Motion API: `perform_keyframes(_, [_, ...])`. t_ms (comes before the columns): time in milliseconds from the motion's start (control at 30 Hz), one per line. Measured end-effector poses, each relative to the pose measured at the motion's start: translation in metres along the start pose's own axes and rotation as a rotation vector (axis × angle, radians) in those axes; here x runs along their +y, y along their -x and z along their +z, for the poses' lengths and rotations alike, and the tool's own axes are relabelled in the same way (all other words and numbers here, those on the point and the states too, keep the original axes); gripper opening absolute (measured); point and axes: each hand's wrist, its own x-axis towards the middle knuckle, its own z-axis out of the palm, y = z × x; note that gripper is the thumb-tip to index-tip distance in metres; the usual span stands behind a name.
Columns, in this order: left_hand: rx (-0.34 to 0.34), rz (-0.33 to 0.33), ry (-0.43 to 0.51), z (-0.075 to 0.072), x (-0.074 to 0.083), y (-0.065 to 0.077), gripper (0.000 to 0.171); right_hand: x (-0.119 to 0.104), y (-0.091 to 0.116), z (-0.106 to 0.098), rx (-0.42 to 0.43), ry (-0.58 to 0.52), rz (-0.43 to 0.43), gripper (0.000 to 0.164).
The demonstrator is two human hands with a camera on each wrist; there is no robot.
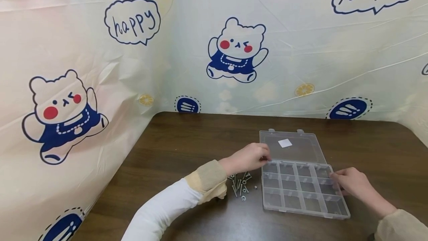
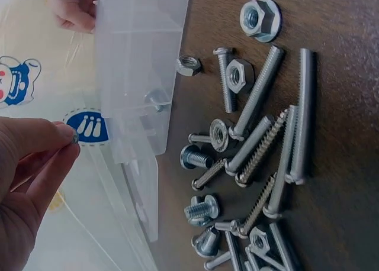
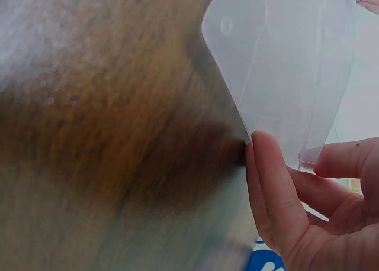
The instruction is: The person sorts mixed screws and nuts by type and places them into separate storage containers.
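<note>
A clear plastic compartment box [image 1: 305,192] lies on the table, its lid [image 1: 301,142] folded back behind it. Over its back left corner, my left hand [image 1: 249,158] pinches a small metal piece [image 2: 75,138] between thumb and fingertips; the fingers cover most of it and its kind is hidden. My right hand [image 1: 357,187] grips the right edge of the box, thumb at the rim and fingers low along the side wall. One screw [image 2: 157,99] shows through the box wall. Left of the box lie loose bolts, screws and nuts [image 1: 239,184].
The dark wooden table [image 1: 187,140] carries everything. A single nut [image 2: 189,65] sits close to the box's left wall, and a flange nut [image 2: 260,19] lies nearer the front. A white label [image 1: 285,143] is on the lid. Printed cloth [image 1: 187,66] hangs behind the table.
</note>
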Motion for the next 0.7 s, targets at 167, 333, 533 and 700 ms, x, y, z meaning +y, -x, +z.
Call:
perform_keyframes(167, [-0.052,0.008,-0.040,0.0072,0.0006,-0.0044,0.013,0.0014,0.0000,0.0005,0.005,0.004,-0.011,0.041])
perform_keyframes(333, [-0.086,0.017,-0.090,0.0101,0.0027,-0.0066,0.012,0.0019,0.0000,0.0004,0.011,0.014,-0.023,0.041])
perform_keyframes(533, [-0.093,0.006,-0.082,0.0089,0.0029,-0.0069,0.014,0.0015,-0.0003,0.0013,0.015,0.012,-0.019,0.041])
perform_keyframes(700, [-0.105,-0.012,-0.082,0.0024,-0.0031,-0.0042,0.014,-0.0006,-0.0001,0.0016,0.014,0.024,-0.014,0.041])
